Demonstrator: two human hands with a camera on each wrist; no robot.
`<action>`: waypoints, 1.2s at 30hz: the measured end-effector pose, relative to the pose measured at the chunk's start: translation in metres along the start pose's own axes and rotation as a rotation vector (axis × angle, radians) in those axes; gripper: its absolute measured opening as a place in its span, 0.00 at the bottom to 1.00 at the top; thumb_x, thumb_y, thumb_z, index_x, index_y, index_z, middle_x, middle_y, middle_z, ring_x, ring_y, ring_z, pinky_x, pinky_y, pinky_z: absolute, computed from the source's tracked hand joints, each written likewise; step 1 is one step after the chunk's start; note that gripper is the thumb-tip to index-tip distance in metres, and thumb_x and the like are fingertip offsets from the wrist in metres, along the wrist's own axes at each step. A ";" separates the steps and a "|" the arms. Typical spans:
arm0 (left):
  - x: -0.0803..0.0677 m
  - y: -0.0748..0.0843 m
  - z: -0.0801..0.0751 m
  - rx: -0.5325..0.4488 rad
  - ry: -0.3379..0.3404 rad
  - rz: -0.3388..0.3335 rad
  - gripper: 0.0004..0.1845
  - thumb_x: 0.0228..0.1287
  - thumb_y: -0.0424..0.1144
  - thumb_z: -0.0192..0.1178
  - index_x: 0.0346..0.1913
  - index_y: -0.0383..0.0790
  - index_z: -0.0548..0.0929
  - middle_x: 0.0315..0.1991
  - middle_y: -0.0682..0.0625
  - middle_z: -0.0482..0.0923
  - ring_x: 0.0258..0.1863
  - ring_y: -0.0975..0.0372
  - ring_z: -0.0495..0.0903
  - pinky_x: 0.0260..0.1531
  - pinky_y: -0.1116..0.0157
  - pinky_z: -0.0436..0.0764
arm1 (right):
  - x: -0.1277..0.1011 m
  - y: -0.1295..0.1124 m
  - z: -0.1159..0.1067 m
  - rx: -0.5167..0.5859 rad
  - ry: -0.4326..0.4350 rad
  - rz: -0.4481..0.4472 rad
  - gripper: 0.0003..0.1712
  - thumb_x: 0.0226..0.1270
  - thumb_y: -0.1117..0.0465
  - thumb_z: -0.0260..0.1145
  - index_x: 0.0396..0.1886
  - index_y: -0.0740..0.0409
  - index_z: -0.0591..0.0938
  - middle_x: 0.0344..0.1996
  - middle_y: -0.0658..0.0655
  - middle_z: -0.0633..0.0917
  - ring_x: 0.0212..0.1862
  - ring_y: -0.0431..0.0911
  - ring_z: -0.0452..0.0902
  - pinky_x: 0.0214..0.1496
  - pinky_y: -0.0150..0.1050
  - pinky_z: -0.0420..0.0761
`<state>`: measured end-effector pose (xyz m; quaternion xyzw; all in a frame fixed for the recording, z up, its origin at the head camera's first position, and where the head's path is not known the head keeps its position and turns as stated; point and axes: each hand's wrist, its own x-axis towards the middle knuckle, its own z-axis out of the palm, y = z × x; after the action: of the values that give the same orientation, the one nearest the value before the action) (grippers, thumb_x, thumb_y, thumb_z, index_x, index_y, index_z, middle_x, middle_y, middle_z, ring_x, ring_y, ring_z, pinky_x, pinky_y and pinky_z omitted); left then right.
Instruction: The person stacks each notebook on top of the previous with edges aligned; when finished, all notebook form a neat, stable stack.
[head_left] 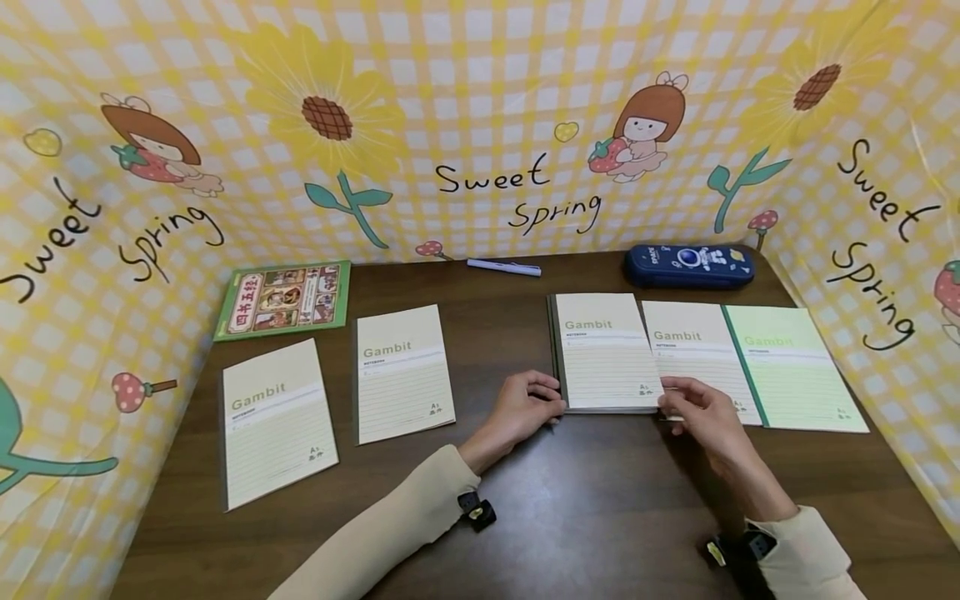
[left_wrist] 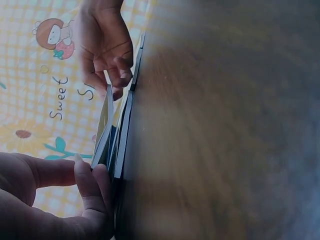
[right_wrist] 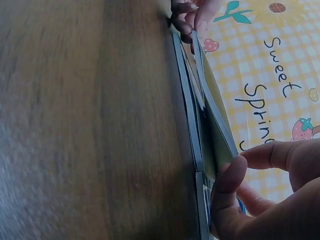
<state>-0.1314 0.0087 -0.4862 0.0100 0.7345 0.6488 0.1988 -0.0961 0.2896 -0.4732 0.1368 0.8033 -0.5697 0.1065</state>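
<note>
Green book (head_left: 283, 298): lies flat at the far left of the worktop (head_left: 600, 517), by the checked backdrop.
Two loose notebooks (head_left: 276, 421): side by side on the left, covers up, well apart from both hands.
Left hand (head_left: 525, 410): fingers curled at the near left corner of the notebook stack (head_left: 603, 350); in the left wrist view the fingertips (left_wrist: 86, 181) pinch the top covers, probably to steady the spine side.
Notebook stack: middle of the worktop, long axis running away from the person, title end pointing at the backdrop; top cover raised a little along its near edge.
Right hand (head_left: 705, 412): thumb and fingers pinch the stack's near right corner, seemingly prising the top book free.
Overlapping notebooks (head_left: 757, 362): fanned just right of the stack.
Pen (head_left: 503, 267), pencil case (head_left: 688, 265): along the back edge.
</note>
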 end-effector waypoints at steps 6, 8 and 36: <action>-0.001 -0.001 -0.003 0.051 0.000 0.013 0.16 0.61 0.28 0.70 0.52 0.28 0.83 0.39 0.40 0.88 0.23 0.66 0.82 0.28 0.68 0.86 | 0.000 0.000 0.003 -0.085 0.010 -0.024 0.26 0.78 0.61 0.63 0.69 0.71 0.76 0.36 0.45 0.85 0.36 0.34 0.79 0.33 0.34 0.85; -0.002 -0.001 -0.003 0.057 -0.007 0.006 0.16 0.62 0.29 0.70 0.52 0.29 0.84 0.39 0.41 0.88 0.23 0.67 0.83 0.29 0.69 0.85 | 0.000 -0.001 0.004 -0.113 0.012 -0.028 0.26 0.77 0.61 0.65 0.68 0.71 0.76 0.39 0.50 0.86 0.35 0.35 0.79 0.33 0.34 0.85; -0.007 0.003 -0.013 0.073 -0.025 -0.025 0.21 0.63 0.38 0.73 0.55 0.31 0.85 0.40 0.42 0.89 0.30 0.60 0.89 0.37 0.65 0.89 | -0.007 -0.014 0.013 -0.426 0.067 -0.177 0.28 0.71 0.55 0.72 0.65 0.63 0.80 0.47 0.65 0.85 0.41 0.46 0.85 0.34 0.32 0.81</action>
<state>-0.1293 -0.0053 -0.4803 0.0162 0.7553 0.6188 0.2154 -0.0946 0.2725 -0.4626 0.0591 0.9174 -0.3896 0.0559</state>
